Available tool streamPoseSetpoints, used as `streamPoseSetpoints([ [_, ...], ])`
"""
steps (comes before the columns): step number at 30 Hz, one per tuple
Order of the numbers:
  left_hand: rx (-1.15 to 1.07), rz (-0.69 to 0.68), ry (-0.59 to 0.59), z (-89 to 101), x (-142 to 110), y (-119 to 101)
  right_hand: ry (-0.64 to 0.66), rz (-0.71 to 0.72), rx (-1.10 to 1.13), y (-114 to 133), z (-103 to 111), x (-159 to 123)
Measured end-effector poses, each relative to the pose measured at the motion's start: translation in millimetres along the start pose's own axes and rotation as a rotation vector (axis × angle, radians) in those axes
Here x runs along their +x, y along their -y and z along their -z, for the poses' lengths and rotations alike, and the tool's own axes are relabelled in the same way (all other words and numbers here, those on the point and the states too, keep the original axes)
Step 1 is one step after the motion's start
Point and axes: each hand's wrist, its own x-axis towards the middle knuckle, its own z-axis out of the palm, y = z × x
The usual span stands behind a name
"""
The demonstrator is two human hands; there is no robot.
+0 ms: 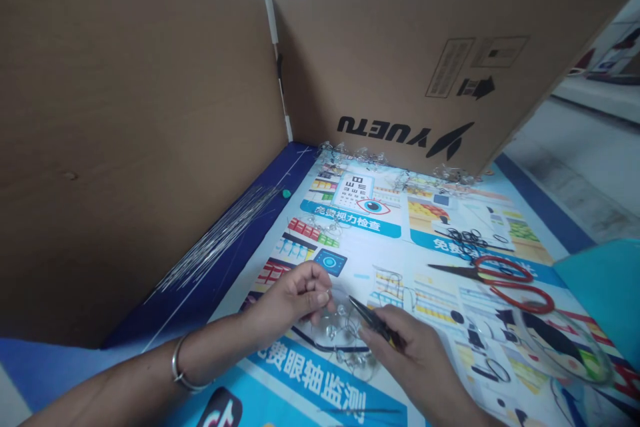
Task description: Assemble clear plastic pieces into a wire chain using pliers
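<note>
My left hand [305, 297] is closed in a pinch, fingertips pressed on a small clear piece with thin wire that is too fine to name. In my right hand [407, 340] is a pair of pliers [373, 320] with dark pointed jaws and a little yellow on the handle. The jaw tips point up and left, a short way from my left fingertips. Between and below the hands, a tangle of wire with clear beads [335, 330] lies on the printed sheet. My right palm hides most of the pliers' handles.
Red-handled scissors [505, 280] lie at the right beside black loops [465, 240]. Thin straight wires [215, 240] are bundled along the left cardboard wall [135, 133]. More clear beaded wire pieces [360, 155] sit against the back cardboard wall [400, 47]. A clear ring [603, 363] rests at lower right.
</note>
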Motion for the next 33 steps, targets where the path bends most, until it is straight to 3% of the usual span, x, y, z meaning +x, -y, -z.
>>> streamPoseSetpoints([
  [10, 0.814, -0.355, -0.115, -0.5, -6.6, -0.6, -0.034, 0.040, 0.012, -0.4, 0.2, -2.6],
  [21, 0.754, -0.331, -0.138, -6.0, -9.8, -10.9, 0.014, 0.057, -0.062, -0.4, 3.0, 1.6],
  [26, 0.828, -0.361, -0.117, -9.3, -10.9, -6.5, 0.068, 0.125, -0.159, 3.8, 9.0, 6.4],
  [33, 0.900, -0.226, -0.159, -11.0, -6.3, -3.9, 0.104, 0.232, -0.226, 4.2, 10.6, 12.0],
])
